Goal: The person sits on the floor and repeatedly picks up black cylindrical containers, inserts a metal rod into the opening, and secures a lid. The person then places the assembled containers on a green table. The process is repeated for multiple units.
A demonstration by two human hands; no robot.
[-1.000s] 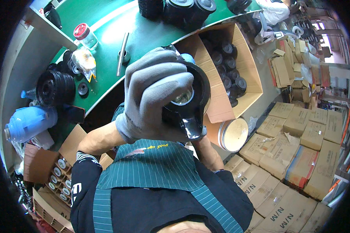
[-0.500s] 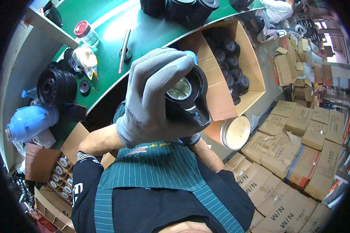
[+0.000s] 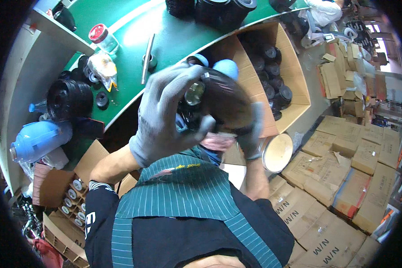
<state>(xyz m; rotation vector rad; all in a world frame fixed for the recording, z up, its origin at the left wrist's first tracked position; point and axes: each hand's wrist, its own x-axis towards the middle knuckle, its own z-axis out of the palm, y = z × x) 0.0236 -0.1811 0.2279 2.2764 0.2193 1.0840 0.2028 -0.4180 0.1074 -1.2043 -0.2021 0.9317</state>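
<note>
Grey-gloved on both sides, has hold of a glossy black jug (image 3: 228, 100) with the left hand (image 3: 163, 111), hooped partway closed around the end with the silvery mouth (image 3: 194, 94). Carries it off the green bench (image 3: 129, 67), in front of the striped apron (image 3: 178, 183), with most of the dark body stretching out to the right of that grip. Half a second ago, had the mouth in fuller view and the spout pointing down to the right; now shows less of the mouth within the grasp and more of the long flank, smeared by motion. Has also brought the right hand (image 3: 251, 134) up from low beneath the jug to its far end, across from the left-hand grip. Seems to touch there, though with too much blur to say how far closed or how firmly. Likely means a turning of the jug, from a mostly one-handed hold towards a two-handed one, rather than a release.

Just beyond the grip, behind the jug: a pale blue dome-shaped thing (image 3: 226, 68). Farther ahead, on the bench: a metal rod (image 3: 148, 58) and a red-lidded clear jar (image 3: 105, 39). To the right of the grip: an open cardboard box (image 3: 297, 76) of black capped parts (image 3: 272, 69) and, just beside the right wrist, a tan-topped drum (image 3: 278, 154).
</note>
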